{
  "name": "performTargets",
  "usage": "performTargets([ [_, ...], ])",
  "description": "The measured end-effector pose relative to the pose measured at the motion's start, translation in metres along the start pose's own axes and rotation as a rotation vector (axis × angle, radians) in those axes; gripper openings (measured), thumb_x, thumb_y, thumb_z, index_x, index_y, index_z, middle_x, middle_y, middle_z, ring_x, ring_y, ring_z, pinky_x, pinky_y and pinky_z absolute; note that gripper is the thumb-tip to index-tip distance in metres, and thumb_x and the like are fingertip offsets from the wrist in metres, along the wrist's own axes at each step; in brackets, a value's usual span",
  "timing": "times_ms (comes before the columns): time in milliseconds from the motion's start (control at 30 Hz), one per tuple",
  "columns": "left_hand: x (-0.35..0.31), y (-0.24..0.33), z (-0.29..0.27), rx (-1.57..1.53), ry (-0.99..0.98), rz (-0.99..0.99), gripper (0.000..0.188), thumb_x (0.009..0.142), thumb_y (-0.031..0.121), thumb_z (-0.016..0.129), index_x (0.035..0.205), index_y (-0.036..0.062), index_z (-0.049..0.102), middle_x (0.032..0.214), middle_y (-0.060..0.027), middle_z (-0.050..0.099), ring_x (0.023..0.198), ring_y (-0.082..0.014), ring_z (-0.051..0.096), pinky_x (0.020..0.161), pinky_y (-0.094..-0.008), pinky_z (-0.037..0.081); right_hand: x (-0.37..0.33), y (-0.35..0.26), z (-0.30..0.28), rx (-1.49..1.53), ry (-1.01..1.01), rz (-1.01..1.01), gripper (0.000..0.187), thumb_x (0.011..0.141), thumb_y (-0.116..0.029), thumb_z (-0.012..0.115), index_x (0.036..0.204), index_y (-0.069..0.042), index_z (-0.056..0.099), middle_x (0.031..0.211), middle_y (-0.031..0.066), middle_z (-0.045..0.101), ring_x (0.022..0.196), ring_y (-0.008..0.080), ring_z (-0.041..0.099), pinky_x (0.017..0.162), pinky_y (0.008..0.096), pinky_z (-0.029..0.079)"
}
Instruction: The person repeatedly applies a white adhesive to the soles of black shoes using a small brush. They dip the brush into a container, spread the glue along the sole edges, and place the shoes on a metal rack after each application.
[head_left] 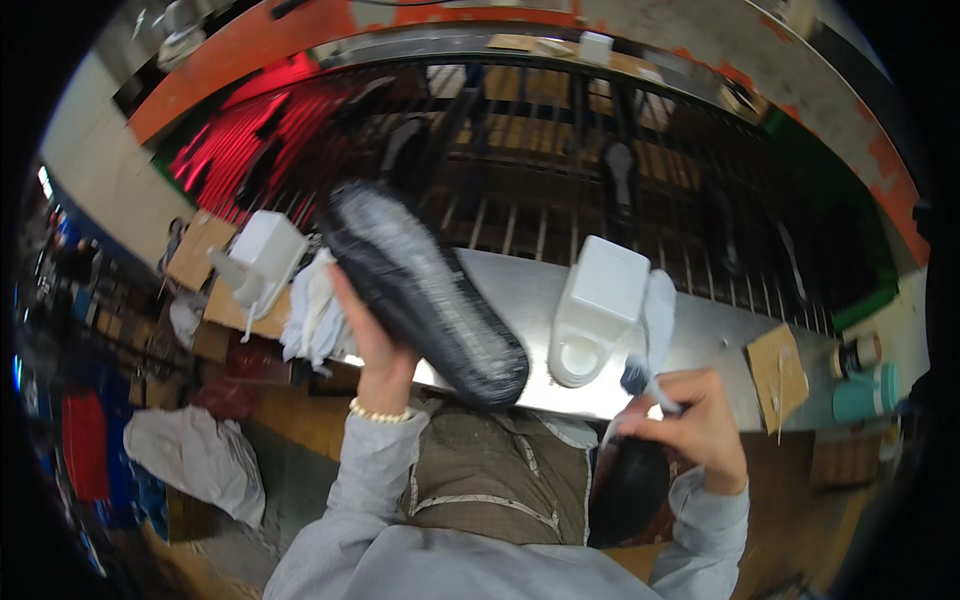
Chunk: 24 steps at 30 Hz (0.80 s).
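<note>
Head view, and it's 2 hands well apart, both busy! The left hand (372, 338) grips a black shoe (432, 284) by its left side, pale sole up, over the metal bench (522, 305). Its long axis slants from upper left to lower right, the lower end towards the right hand (697, 424), across a gap. Left fingers run up along the shoe; right wrist bends inward, fingertips pinching a dark-tipped tool (636, 377), perhaps a brush.

Head-worn fisheye, down onto hands (705, 422)
</note>
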<state>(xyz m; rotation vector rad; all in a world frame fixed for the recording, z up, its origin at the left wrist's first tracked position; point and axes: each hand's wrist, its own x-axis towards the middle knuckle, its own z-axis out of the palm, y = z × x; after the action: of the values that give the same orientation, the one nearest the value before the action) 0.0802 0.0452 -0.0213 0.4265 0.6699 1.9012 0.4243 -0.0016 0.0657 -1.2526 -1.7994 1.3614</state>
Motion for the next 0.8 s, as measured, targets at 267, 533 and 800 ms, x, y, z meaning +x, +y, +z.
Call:
performTargets([
  [267,-0.01,-0.001,0.039,0.094,-0.203,0.039,0.086,0.099,0.075,0.032,0.147,0.0048,0.045,0.136,-0.0127,0.059,0.119,-0.0256,0.06,0.104,-0.0402,0.049,0.038,-0.048,0.068,0.135,0.023,-0.407,0.02,0.065,-0.001,0.091,0.081,0.001,0.079,0.072,0.0029,0.063,0.062,0.0076,0.054,0.054,0.0242,0.037],
  [533,-0.039,-0.005,0.048,0.31,-0.423,-0.162,0.102,0.09,0.086,0.025,0.153,0.0073,0.039,0.146,-0.0168,0.051,0.13,-0.0301,0.054,0.11,-0.0454,0.043,0.067,-0.082,0.072,0.18,0.225,-0.517,0.018,0.072,0.001,0.088,0.087,-0.002,0.079,0.074,-0.0003,0.066,0.059,0.002,0.043,0.053,0.0224,0.024],
  [800,-0.054,-0.017,0.042,0.271,-0.524,-0.296,0.118,0.084,0.093,0.021,0.155,-0.0005,0.032,0.152,-0.0215,0.044,0.14,-0.0341,0.046,0.115,-0.0464,0.04,0.078,-0.091,0.072,0.105,0.392,-0.585,0.02,0.07,0.0,0.089,0.087,-0.002,0.079,0.077,-0.0036,0.059,0.063,0.0014,0.041,0.053,0.0219,0.023],
])
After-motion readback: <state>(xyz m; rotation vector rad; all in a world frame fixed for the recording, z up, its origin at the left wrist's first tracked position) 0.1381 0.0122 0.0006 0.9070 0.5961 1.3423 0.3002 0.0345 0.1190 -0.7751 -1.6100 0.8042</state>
